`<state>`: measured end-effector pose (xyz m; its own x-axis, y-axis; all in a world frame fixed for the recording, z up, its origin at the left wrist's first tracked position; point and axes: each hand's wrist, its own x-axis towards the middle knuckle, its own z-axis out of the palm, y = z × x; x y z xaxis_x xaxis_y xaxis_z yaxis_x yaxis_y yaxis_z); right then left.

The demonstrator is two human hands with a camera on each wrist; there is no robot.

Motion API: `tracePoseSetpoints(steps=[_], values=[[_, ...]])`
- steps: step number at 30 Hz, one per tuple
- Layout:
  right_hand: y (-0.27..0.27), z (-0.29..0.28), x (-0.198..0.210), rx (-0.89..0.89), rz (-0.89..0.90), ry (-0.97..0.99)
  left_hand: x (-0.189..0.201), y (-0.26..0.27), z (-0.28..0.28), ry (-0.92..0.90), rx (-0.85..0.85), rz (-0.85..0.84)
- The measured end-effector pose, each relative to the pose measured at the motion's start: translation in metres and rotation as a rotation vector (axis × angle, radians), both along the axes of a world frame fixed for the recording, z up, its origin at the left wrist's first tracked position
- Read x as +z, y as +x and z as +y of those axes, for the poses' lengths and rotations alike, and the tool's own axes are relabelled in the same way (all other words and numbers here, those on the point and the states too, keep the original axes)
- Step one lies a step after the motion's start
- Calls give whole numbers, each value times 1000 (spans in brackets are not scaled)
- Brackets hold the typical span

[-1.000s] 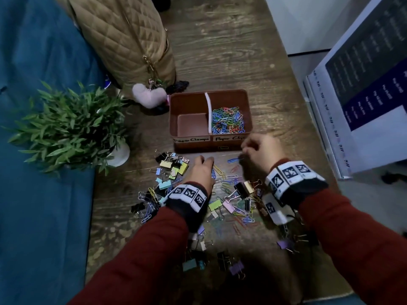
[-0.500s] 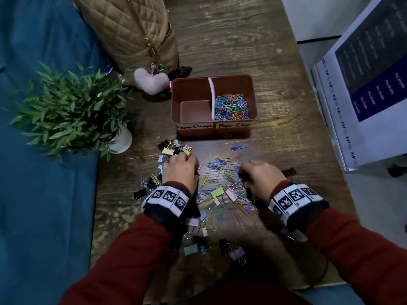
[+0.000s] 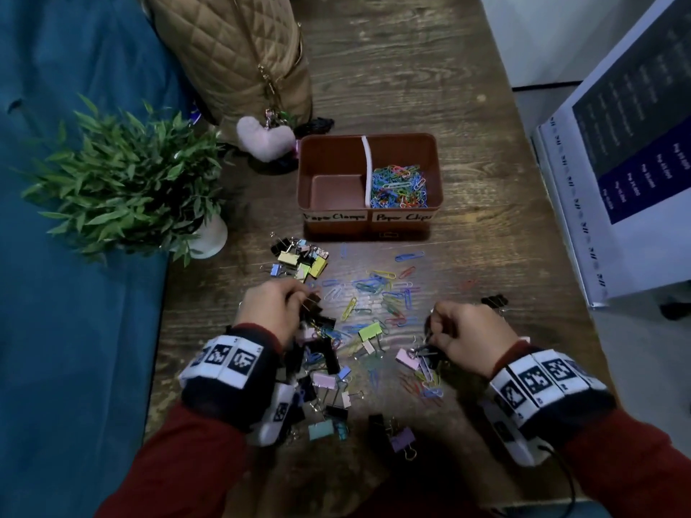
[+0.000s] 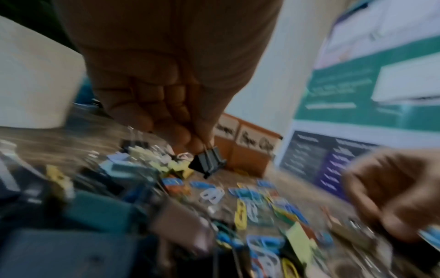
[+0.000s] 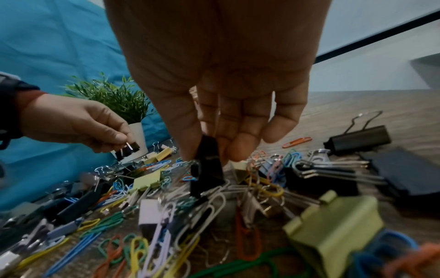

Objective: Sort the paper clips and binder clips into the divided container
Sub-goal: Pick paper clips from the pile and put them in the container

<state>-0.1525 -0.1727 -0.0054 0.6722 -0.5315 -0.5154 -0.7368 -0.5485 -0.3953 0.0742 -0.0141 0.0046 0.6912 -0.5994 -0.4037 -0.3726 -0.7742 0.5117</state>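
The left hand [image 3: 275, 306] pinches a small black binder clip [image 4: 208, 163] by its wire handles, lifted above the pile; the right hand [image 3: 469, 336] pinches another black binder clip [image 5: 206, 165] among loose paper clips [image 3: 377, 293]. The divided container [image 3: 368, 222] stands beyond on the wooden table [image 3: 467, 233], its left compartment bare, bare board on its right toward the table edge.

Dark wood-grain table [image 3: 392, 69], dimly lit. Blue fabric [image 3: 67, 330] seen at left. Printed board [image 3: 635, 151] propped at right, pale wall [image 3: 553, 31] beyond.

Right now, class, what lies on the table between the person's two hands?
In the head view, loose paper clips and a lime binder clip lie on the wooden table between the left hand and the right hand.
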Motion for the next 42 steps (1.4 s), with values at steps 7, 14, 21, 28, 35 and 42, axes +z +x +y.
tracePoseSetpoints(steps=[7,14,21,28,35,42], values=[[19,-5,13,-58,-32,-144,11,11,23,248,-52,-176],[65,-3,-15,22,54,-82,3,-13,-16,22,-229,-175],[87,-21,-22,0,-33,-207,-17,-23,-55,272,-404,-169],[85,-17,-26,162,-105,-150,-24,-30,-66,233,-467,-159],[70,-6,-20,177,-45,-88,-27,-43,-55,225,-427,-69],[95,0,-20,224,-47,-129,-33,-35,-60,189,-400,-73]])
